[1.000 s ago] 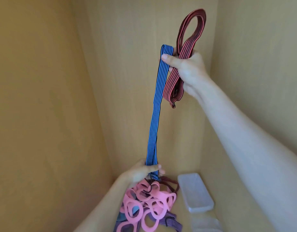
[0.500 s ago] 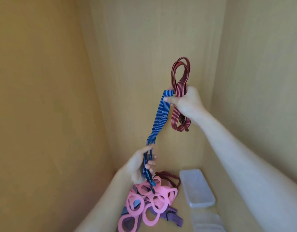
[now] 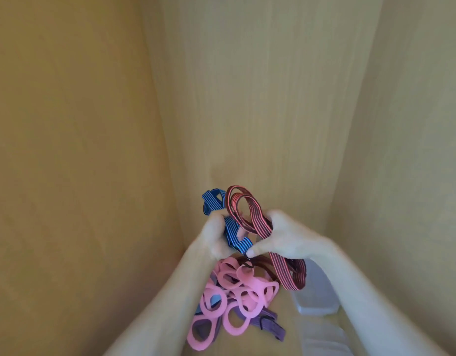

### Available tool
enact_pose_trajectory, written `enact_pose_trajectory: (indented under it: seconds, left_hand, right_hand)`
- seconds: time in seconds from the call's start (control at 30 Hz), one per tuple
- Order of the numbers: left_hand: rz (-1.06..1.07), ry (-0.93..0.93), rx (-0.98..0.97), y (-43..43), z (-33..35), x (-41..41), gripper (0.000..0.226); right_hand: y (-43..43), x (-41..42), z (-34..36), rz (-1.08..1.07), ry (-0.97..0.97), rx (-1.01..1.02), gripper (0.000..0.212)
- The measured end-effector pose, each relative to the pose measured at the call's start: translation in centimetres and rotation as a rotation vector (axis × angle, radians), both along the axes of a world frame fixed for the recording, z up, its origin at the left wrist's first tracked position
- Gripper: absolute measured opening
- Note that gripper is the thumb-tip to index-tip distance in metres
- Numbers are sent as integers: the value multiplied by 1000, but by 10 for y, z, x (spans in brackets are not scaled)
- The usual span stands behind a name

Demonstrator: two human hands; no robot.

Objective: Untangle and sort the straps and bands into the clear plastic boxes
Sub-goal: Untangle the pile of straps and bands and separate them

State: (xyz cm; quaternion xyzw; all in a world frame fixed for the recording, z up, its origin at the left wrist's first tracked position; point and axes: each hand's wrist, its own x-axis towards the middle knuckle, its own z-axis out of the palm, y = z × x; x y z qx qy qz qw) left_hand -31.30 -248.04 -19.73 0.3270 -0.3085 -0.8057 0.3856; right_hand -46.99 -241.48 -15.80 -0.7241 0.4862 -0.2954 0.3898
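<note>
The left hand [image 3: 216, 237] is rising from the lower left of the view, hovering above the cabinet floor [image 3: 291, 330], with its fingers curling round the blue striped strap [image 3: 233, 231]. The strap is bunching in that grasp. One loop is poking up above the knuckles, and the rest is running down across the palm to a free end at the hand's lower right.

Just to the right, the red striped strap [image 3: 280, 271] is crossing in front of the blue one (the two are overlapping, though whether they are knotted together cannot be told). Its doubled loops are standing up between the two hands. Its long tail is hanging below the right hand [image 3: 286, 237], dangling over the near end of the clear plastic box [image 3: 316, 301].

The right hand is closing round the middle of the red strap, holding it in its curled fingers. One fingertip is reaching leftward and touching the free end of the blue strap.

Below both hands, a pile of pink bands [image 3: 243, 274] is lying on the cabinet floor near its back edge. A purple strap [image 3: 269, 323] is trailing out from under the pile toward the front. The clear plastic box is sitting along the floor's right edge, just beside the pile.
</note>
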Motion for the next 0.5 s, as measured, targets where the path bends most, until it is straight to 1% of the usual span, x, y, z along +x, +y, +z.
enact_pose_trajectory:
  seconds: [0.03,0.07,0.1,0.17,0.2,0.27,0.3,0.43,0.5]
  left_hand:
    - [33,-69,-23,-3,-5,1,33]
    - [63,-138,-51,-5,-9,2,34]
    - [96,-218,-90,-7,-15,3,30]
    - [147,-377,-189,-8,-23,3,23]
    - [149,-423,-235,-8,-28,2,21]
    - [100,-489,-318,-2,-31,-2,19]
    - [63,-547,-361,2,-29,-3,21]
    - [-108,-714,-548,10,-25,-17,30]
    - [-185,-821,-584,13,-24,-22,31]
  right_hand:
    - [1,-5,-3,5,-6,18,35]
    - [1,-10,-7,-27,-53,28,36]
    - [1,-13,-10,-87,-145,38,35]
    - [-3,-19,-17,-216,-441,109,32]
    - [-6,-20,-18,-264,-587,159,31]
    - [-13,-20,-24,-333,-778,214,30]
    - [-16,-17,-27,-363,-805,218,30]
    - [-13,10,-40,-458,-744,246,28]
    - [-11,21,-46,-531,-620,242,30]
